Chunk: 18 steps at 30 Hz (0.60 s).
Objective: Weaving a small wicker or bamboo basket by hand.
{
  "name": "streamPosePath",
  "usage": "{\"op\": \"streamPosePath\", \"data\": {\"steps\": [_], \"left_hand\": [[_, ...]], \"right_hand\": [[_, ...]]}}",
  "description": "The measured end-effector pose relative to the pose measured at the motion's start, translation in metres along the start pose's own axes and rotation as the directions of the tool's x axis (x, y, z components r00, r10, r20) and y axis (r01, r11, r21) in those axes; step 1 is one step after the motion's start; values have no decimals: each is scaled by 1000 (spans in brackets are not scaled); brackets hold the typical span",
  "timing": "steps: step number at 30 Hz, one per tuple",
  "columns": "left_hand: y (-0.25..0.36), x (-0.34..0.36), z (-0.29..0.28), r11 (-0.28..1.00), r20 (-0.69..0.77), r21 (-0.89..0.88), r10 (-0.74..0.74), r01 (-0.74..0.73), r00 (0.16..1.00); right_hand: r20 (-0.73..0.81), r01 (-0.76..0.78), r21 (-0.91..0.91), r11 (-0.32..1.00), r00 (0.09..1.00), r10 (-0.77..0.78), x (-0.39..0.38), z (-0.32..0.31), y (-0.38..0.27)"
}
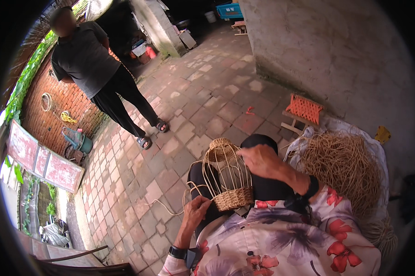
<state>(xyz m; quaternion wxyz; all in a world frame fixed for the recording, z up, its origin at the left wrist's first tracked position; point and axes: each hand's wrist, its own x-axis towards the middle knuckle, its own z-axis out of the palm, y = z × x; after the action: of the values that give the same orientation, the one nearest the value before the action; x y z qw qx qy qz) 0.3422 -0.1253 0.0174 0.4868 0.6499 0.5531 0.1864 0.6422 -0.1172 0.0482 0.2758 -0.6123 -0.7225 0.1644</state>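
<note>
1. Nearest was the person's flowered shirt [262, 244], and before it the two knees in black trousers [262, 184]
2. The left hand [197, 210] was at the left edge of the basket's near woven band; its fingers were curled close together there, but whether they pinched a strand I could not tell
3. The unfinished basket [234, 198] was lying over the lap, between the knees, with bare ribs joining its near band to its far woven end; some loose strands [164, 206] curved out on the left
4. The right hand [262, 161] was at the right side of the far end, with fingers bent downward; what they pinched I could not tell
5. To the right, a heap of straw-coloured strands [343, 168] lay on a white sheet [382, 184]
6. Beyond it stood a small stool [304, 109] with orange woven seat
7. Farther, on the paved floor [180, 129], stood another person [83, 53] in dark clothes
</note>
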Motion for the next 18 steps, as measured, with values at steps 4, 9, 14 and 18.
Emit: {"op": "streamPosePath", "data": {"steps": [4, 9, 14, 18], "left_hand": [[-1, 2, -1, 1000, 12, -11, 9, -9, 1000], [-2, 7, 0, 1000, 5, -19, 12, -11, 1000], [-2, 6, -1, 998, 1, 38, 39, -39, 999], [-12, 4, 0, 999, 4, 47, 25, -26, 1000]], "right_hand": [[-149, 67, -104, 992, 985, -82, 30, 6, 24], [-35, 212, -292, 933, 972, -232, 22, 20, 27], [-23, 345, -256, 903, 932, -362, -22, 23, 13], [50, 391, -223, 893, 919, -390, -45, 29, 4]]}}
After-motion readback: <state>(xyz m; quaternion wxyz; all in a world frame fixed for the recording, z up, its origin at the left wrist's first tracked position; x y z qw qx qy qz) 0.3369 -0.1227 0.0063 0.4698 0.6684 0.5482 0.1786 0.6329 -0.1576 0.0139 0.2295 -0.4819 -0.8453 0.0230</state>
